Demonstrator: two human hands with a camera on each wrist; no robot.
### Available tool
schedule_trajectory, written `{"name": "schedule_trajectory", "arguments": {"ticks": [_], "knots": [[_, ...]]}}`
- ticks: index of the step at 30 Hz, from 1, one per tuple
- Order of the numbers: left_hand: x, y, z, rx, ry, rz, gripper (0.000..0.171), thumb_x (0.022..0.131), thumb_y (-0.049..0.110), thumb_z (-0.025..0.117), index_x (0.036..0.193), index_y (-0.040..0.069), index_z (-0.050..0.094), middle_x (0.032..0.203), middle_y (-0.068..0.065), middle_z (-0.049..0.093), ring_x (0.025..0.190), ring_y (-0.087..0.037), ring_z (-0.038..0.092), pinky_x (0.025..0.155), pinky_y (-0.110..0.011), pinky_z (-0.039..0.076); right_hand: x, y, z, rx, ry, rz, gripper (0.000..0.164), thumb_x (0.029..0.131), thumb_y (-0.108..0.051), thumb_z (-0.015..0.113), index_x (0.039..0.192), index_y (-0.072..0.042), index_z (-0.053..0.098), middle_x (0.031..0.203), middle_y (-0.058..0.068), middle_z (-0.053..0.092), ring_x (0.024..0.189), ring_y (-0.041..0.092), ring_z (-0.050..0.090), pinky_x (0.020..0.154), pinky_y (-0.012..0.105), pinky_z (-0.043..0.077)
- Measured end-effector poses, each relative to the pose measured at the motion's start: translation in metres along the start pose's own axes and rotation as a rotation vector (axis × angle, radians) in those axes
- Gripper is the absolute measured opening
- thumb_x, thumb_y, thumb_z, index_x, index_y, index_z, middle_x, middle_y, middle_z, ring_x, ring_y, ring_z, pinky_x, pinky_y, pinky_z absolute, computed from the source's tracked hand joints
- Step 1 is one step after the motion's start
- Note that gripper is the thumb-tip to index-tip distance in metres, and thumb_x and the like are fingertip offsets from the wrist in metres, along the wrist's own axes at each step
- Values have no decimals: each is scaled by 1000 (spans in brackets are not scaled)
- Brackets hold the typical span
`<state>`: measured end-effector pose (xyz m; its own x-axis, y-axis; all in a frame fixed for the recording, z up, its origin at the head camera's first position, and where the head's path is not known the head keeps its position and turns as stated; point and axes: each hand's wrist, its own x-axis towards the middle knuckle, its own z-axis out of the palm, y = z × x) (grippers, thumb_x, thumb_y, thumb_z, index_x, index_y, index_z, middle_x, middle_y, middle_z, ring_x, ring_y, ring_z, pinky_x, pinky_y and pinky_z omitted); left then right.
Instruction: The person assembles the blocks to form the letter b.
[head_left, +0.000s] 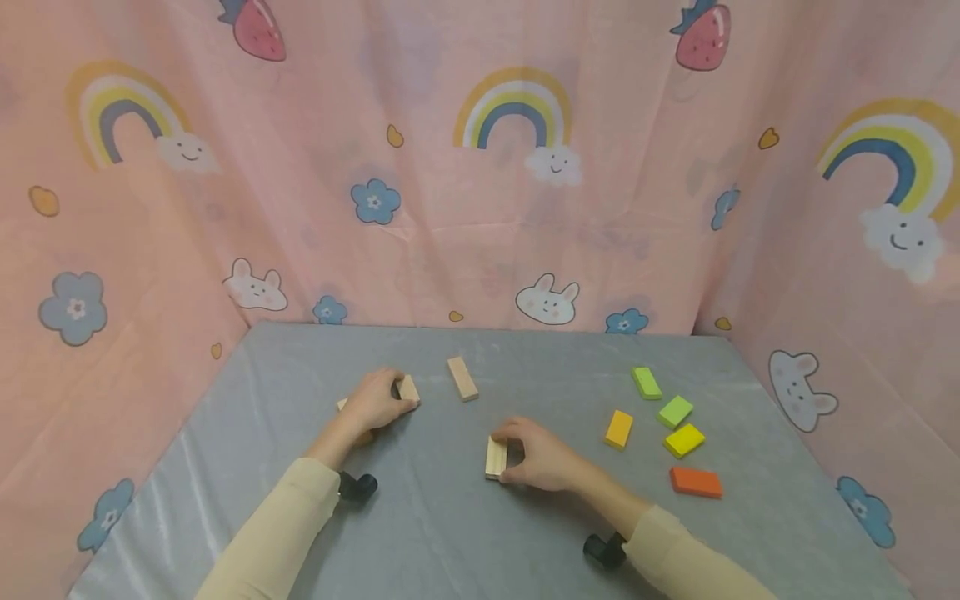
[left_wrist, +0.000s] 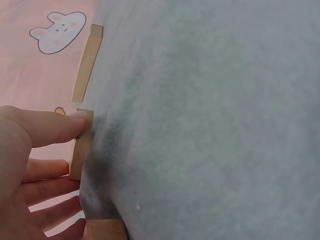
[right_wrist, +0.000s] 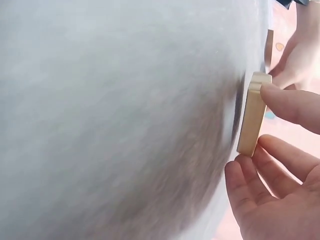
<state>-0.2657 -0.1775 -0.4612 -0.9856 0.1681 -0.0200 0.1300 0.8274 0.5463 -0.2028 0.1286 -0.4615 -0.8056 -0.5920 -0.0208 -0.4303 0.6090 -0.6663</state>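
Note:
Near the middle of the table, my right hand (head_left: 543,457) grips a pair of plain wooden blocks (head_left: 495,458) lying side by side. In the right wrist view the thumb is at one end of these wooden blocks (right_wrist: 252,120) and fingertips are at the other. Farther left, my left hand (head_left: 375,400) pinches a plain wooden block (head_left: 408,390) between thumb and fingers. The left wrist view shows this wooden block (left_wrist: 79,160) from its side. Another wooden block (left_wrist: 106,229) lies under the left hand, mostly hidden in the head view.
A separate wooden block (head_left: 462,378) lies between the hands, farther back. On the right are two green blocks (head_left: 647,383), a yellow block (head_left: 684,441), an orange-yellow block (head_left: 618,429) and a red-orange block (head_left: 696,482). A pink patterned curtain (head_left: 465,250) surrounds the grey-covered table (head_left: 435,542).

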Motion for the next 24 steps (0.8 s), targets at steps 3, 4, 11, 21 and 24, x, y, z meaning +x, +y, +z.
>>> {"name": "schedule_trajectory", "arguments": {"ticks": [3, 4, 11, 21, 24], "knots": [[0, 0, 0, 2, 2, 5, 57, 93, 25, 76, 136, -7, 57, 136, -25, 58, 128, -42, 53, 107, -56, 43, -8, 3, -4, -7, -21, -16, 51, 82, -12, 84, 128, 0, 66, 129, 9, 62, 119, 29, 57, 99, 51, 50], [0, -1, 1, 4, 4, 7, 57, 93, 25, 76, 136, -7, 57, 136, -25, 59, 129, -42, 52, 108, -57, 43, -10, 4, -5, -15, -25, -23, 51, 81, -13, 85, 127, -1, 66, 128, 8, 62, 118, 28, 57, 98, 50, 50], [2, 1, 0, 10, 5, 7, 58, 93, 26, 76, 137, -6, 57, 137, -24, 58, 130, -42, 52, 108, -55, 42, -19, 4, -6, -19, -70, -5, 52, 82, -17, 86, 128, -3, 67, 128, 4, 62, 117, 26, 57, 99, 48, 50], [1, 0, -1, 6, 15, 5, 58, 92, 26, 77, 136, -7, 58, 136, -24, 59, 129, -42, 53, 107, -56, 44, -21, -1, -2, -35, -79, 2, 55, 82, -20, 86, 130, -4, 66, 127, 1, 61, 115, 22, 58, 99, 46, 51], [1, -1, -1, 10, 26, 17, 58, 91, 26, 78, 135, -7, 59, 134, -24, 60, 127, -41, 54, 106, -55, 44, -22, -2, -3, -33, -76, 9, 56, 81, -22, 86, 130, -2, 66, 125, 1, 61, 113, 22, 59, 97, 46, 51]]}}
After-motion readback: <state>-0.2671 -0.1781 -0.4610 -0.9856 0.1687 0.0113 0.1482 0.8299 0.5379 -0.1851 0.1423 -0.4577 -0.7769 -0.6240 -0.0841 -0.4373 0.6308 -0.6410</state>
